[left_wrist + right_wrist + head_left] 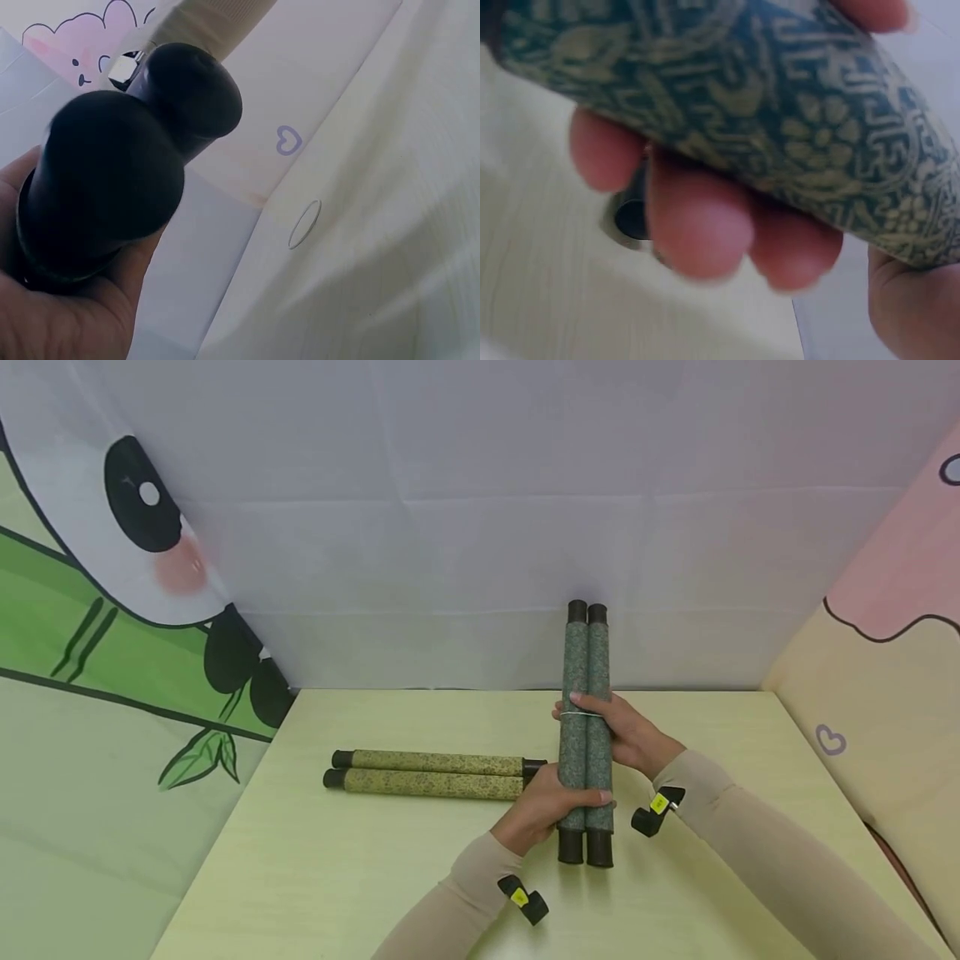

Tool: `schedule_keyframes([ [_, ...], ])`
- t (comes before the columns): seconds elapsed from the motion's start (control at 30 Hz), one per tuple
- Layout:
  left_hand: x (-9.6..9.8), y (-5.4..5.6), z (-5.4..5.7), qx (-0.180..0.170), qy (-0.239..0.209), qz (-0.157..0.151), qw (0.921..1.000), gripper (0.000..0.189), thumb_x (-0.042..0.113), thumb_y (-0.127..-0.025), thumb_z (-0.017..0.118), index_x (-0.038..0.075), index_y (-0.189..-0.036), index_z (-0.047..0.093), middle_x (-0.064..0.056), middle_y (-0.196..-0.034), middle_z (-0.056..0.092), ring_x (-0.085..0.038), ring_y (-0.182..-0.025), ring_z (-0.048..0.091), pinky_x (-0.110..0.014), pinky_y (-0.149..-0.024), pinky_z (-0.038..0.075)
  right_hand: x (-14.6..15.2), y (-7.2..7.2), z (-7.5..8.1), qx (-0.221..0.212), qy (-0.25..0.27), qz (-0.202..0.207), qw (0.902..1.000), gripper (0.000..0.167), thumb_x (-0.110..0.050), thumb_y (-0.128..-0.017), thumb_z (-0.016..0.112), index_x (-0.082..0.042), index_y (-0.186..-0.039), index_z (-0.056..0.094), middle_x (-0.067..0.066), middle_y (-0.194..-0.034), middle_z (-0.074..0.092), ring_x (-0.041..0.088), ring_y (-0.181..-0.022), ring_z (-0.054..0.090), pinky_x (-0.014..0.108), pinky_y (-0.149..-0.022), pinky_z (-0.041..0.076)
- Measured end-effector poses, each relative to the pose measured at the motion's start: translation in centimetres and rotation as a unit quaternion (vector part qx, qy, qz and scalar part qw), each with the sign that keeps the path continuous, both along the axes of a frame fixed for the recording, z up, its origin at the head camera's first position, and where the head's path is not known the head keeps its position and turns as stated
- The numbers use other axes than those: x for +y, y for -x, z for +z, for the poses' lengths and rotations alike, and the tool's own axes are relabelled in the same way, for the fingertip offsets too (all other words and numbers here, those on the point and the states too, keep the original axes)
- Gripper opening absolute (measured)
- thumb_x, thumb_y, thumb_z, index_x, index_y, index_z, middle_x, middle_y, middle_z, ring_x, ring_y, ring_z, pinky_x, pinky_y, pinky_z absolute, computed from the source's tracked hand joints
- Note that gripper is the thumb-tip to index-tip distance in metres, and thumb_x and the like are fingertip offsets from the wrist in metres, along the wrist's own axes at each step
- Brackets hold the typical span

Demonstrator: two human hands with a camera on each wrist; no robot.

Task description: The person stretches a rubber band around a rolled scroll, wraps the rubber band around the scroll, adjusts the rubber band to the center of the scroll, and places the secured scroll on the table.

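Both hands hold a pair of teal patterned scroll rolls (574, 652) with dark end caps, side by side and nearly upright in the head view. My left hand (546, 802) grips the lower part, its thumb across the front. Higher up, my right hand (633, 731) grips the rolls from the right. A thin pale elastic band (581, 713) crosses both rolls close to the right thumb. Dark end caps (112, 172) fill the left wrist view above the left palm. In the right wrist view, curled fingers (701, 225) lie under the flower-patterned roll (810, 142).
A second pair of rolls, yellow-green with black ends (435, 783), lies crosswise on the pale table (337, 877), its right end near my left hand. A thin loop (305, 224) lies on the tabletop. A printed cloth backdrop (450, 552) stands behind the table.
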State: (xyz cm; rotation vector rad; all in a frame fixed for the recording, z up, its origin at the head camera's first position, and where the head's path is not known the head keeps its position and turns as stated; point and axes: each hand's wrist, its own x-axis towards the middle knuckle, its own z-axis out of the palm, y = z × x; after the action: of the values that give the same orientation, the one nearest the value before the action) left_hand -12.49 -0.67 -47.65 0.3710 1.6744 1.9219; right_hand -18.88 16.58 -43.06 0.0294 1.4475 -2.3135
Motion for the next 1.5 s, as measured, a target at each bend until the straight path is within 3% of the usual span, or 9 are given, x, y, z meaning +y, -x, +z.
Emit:
schedule_keyframes([
  [0.5,0.1,0.0,-0.2,-0.008,-0.002,-0.013,0.9999,0.04,0.014,-0.086,0.08,-0.001,-0.121,0.065,-0.012,-0.101,0.071,-0.022,-0.084,0.071,-0.034,-0.076,0.059,0.2,-1.3,-1.3,-0.013,0.008,0.008,0.9999,0.061,-0.021,-0.107,0.057,-0.012,-0.155,0.022,0.011,-0.129,0.058,0.022,-0.118,0.062,0.04,-0.093,0.052],
  [0.63,-0.2,0.1,-0.1,-0.003,0.02,-0.004,0.9998,0.038,0.015,-0.084,0.082,-0.001,-0.115,0.067,-0.011,-0.098,0.071,-0.021,-0.082,0.071,-0.034,-0.075,0.059,1.1,-0.7,-1.1,-0.004,-0.001,0.015,0.9999,0.067,-0.034,-0.109,0.051,-0.013,-0.159,0.012,0.01,-0.137,0.047,0.02,-0.12,0.056,0.036,-0.097,0.05],
  [0.73,-0.4,0.1,0.1,0.003,0.037,-0.003,0.9993,0.034,0.015,-0.083,0.083,0.0,-0.11,0.069,-0.011,-0.095,0.072,-0.022,-0.082,0.071,-0.034,-0.074,0.059,2.2,0.0,-0.8,0.02,-0.021,-0.002,0.9996,0.069,-0.038,-0.109,0.047,-0.011,-0.16,0.009,0.008,-0.137,0.041,0.019,-0.118,0.051,0.03,-0.095,0.049],
  [0.97,-1.2,-0.1,0.7,0.02,0.068,-0.029,0.9971,0.034,0.016,-0.084,0.084,0.003,-0.111,0.068,-0.008,-0.101,0.07,-0.02,-0.088,0.068,-0.033,-0.078,0.056,4.3,0.6,0.0,0.034,-0.073,-0.042,0.9959,0.037,-0.032,-0.108,0.053,-0.01,-0.135,0.041,0.006,-0.12,0.054,0.017,-0.101,0.061,0.03,-0.085,0.055],
  [1.2,-2.8,1.2,2.1,0.063,0.093,-0.085,0.99,0.052,0.016,-0.086,0.081,0.003,-0.13,0.057,-0.008,-0.111,0.066,-0.021,-0.095,0.067,-0.036,-0.082,0.056,5.2,0.1,0.7,0.062,-0.087,-0.052,0.9929,0.037,-0.025,-0.107,0.054,-0.001,-0.134,0.043,0.006,-0.114,0.06,0.018,-0.096,0.068,0.033,-0.086,0.058],
  [1.27,-3.5,2.0,3.0,0.089,0.138,-0.096,0.9817,0.062,0.02,-0.086,0.082,0.003,-0.137,0.052,-0.007,-0.113,0.064,-0.02,-0.097,0.066,-0.036,-0.083,0.056,5.3,0.0,0.7,0.061,-0.067,-0.067,0.9936,0.035,-0.022,-0.107,0.054,-0.001,-0.132,0.044,0.007,-0.113,0.06,0.018,-0.096,0.069,0.033,-0.086,0.058],
  [1.33,-4.3,2.9,4.0,0.126,0.198,-0.107,0.9662,0.072,0.024,-0.086,0.083,0.003,-0.144,0.046,-0.006,-0.116,0.063,-0.02,-0.099,0.065,-0.037,-0.084,0.056,5.4,-0.2,0.5,0.053,-0.041,-0.086,0.994,0.032,-0.019,-0.107,0.055,0.0,-0.131,0.044,0.007,-0.112,0.061,0.018,-0.096,0.07,0.034,-0.086,0.059],
  [1.4,-5.1,3.9,5.1,0.172,0.271,-0.119,0.9397,0.08,0.031,-0.086,0.083,0.004,-0.149,0.042,-0.007,-0.122,0.062,-0.02,-0.103,0.064,-0.037,-0.086,0.055,5.3,-0.5,0.2,0.038,-0.014,-0.109,0.9932,0.033,-0.018,-0.106,0.056,-0.001,-0.132,0.043,0.007,-0.113,0.059,0.018,-0.098,0.07,0.035,-0.087,0.058],
  [1.5,-6.1,5.2,6.6,0.239,0.374,-0.143,0.8847,0.087,0.039,-0.086,0.083,0.009,-0.154,0.038,-0.009,-0.136,0.058,-0.023,-0.116,0.061,-0.04,-0.092,0.053,4.9,-1.1,-0.3,0.011,0.014,-0.135,0.9907,0.045,-0.017,-0.106,0.056,-0.002,-0.144,0.035,0.009,-0.121,0.054,0.022,-0.111,0.066,0.039,-0.091,0.056],
])
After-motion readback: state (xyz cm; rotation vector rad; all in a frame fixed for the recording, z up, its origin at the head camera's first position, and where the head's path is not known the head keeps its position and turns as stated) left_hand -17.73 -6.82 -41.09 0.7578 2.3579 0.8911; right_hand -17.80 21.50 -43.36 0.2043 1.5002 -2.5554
